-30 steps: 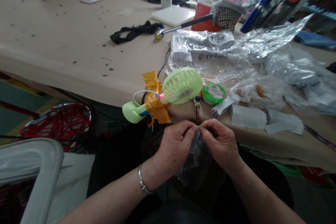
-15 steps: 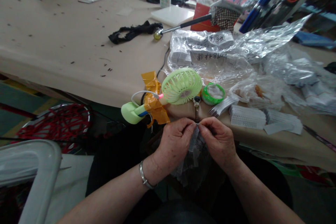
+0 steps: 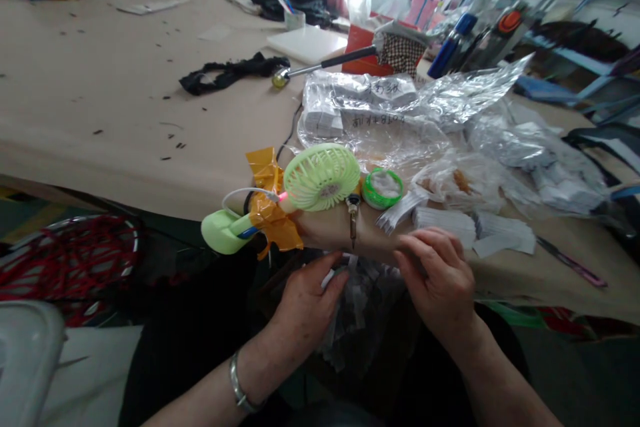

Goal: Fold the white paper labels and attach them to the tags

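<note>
My left hand [image 3: 306,299] rests low on a clear plastic bag [image 3: 367,310] of small white labels in my lap, its thumb and fingers pinching a white label strip [image 3: 329,276]. My right hand [image 3: 440,279] hovers just to the right of the bag at the table edge, fingers loosely spread with nothing in them. It is just below a stack of white labels [image 3: 443,219] lying on the table. A silver bracelet [image 3: 239,387] is on my left wrist.
A green hand fan [image 3: 320,177] taped with orange tape [image 3: 267,210] sits at the table edge [image 3: 150,203], beside a green tape roll [image 3: 383,188] and a small metal tool [image 3: 353,217]. Clear bags of labels [image 3: 375,110] crowd the right. A black cloth [image 3: 227,73] lies farther back.
The hands, which pinched one white strip together, have parted. The left dropped to the bag with the strip; the right moved right toward the table edge and opened. The view shifted.
</note>
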`<state>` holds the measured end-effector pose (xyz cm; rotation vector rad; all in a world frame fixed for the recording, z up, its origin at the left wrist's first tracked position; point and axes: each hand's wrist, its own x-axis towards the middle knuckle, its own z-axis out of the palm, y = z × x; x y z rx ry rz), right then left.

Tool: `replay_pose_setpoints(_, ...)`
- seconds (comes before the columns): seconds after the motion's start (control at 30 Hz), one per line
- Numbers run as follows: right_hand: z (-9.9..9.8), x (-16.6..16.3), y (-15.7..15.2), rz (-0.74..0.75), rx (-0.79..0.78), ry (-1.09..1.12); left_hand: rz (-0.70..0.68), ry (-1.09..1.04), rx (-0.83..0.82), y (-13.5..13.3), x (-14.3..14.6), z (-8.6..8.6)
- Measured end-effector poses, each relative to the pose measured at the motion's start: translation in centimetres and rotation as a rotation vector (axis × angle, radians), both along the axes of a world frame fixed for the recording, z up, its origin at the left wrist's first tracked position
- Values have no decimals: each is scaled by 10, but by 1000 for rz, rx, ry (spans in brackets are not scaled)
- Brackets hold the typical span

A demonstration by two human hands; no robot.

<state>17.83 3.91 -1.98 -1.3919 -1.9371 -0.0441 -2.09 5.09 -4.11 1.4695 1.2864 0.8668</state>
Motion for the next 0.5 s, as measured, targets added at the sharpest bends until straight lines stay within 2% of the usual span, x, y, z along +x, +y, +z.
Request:
replay_pose_setpoints(0.07, -2, 9, 6, -84, 92, -153, 12, 8, -8, 0, 0, -6)
replay_pose_setpoints(0.17, -11, 11, 12, -150, 105, -293, -9, 8, -13, -3, 2, -11)
replay_pose_setpoints(0.3, -20, 9, 12, -143, 115, -306, -56, -7, -56, -8, 5, -15)
replay_pose_setpoints(0.5, -15, 17, 12, -105, 178, -245, -88, -104, -149, -6, 18, -7)
